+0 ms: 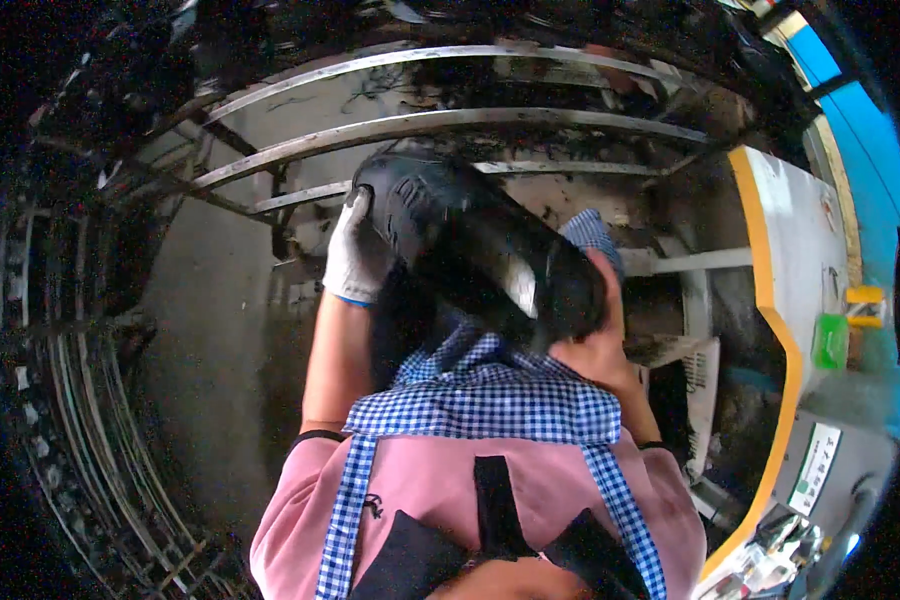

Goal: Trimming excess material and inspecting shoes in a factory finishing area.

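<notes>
A glossy black shoe (470,225), partly blurred, is held up before my body at a slant. A pale patch shows in its dark opening. My left hand (353,252), in a white glove with a blue cuff, grips its left end, the thumb lying on top. Bare, my right hand (602,335) is closed around the right end, with some fingers hidden behind it. Beneath the shoe lies my blue-and-white checked apron (490,405). More checked cloth (592,235) shows just beyond my right hand.
Long metal rack rails (450,122) run across ahead, with dark items above them. On the right stands a white machine panel (790,200) with yellow edging. A green item (830,342) sits against it. Another metal rack (80,430) is at the left.
</notes>
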### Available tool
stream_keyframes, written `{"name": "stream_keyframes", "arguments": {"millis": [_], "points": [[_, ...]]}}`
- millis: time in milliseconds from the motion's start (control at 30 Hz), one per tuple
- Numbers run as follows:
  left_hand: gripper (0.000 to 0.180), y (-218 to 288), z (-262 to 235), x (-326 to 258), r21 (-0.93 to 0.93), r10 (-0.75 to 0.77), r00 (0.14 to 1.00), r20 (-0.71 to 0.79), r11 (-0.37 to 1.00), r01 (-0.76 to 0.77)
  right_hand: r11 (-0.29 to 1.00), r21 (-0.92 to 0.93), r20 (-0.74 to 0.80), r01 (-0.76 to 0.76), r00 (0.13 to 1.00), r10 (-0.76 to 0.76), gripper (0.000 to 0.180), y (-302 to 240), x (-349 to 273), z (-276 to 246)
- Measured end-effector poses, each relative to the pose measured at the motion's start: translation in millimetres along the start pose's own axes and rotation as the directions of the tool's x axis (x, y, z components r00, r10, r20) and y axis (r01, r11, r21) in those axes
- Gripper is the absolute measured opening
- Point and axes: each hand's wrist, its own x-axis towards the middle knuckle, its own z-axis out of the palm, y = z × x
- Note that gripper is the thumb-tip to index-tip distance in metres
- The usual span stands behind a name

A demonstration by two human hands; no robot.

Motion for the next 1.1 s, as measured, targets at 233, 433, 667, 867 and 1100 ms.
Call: {"name": "stream_keyframes", "arguments": {"millis": [233,433,667,867,1100], "points": [[0.048,-35.3,-45.9,-11.3,0.245,-0.254,0.964,-0.076,0.933,0.265,0.920,0.336,-0.211,-0.202,0.936,0.283,0.075,7.2,35.2,-15.2],[0.048,-42.2,-50.0,-10.8,0.171,-0.458,0.881,-0.118,0.865,0.472,0.911,0.335,-0.251,-0.238,0.910,0.330,0.060,0.4,40.3,-23.3],[0.040,-47.1,-35.5,-13.0,0.630,-0.006,1.000,0.015,0.776,-0.004,0.927,0.334,-0.137,-0.172,0.964,0.228,0.069,-12.3,50.9,-26.9],[0.039,-18.3,29.3,-38.8,0.688,0.203,0.884,0.421,0.564,-0.457,0.959,-0.265,0.050,-0.101,0.992,0.119,0.077,-16.6,53.5,-7.3],[0.027,-28.4,40.2,-39.5,0.416,0.003,0.907,0.420,0.888,-0.196,0.949,-0.309,0.051,0.060,0.998,-0.047,0.043,-10.2,63.3,-2.5]]}}
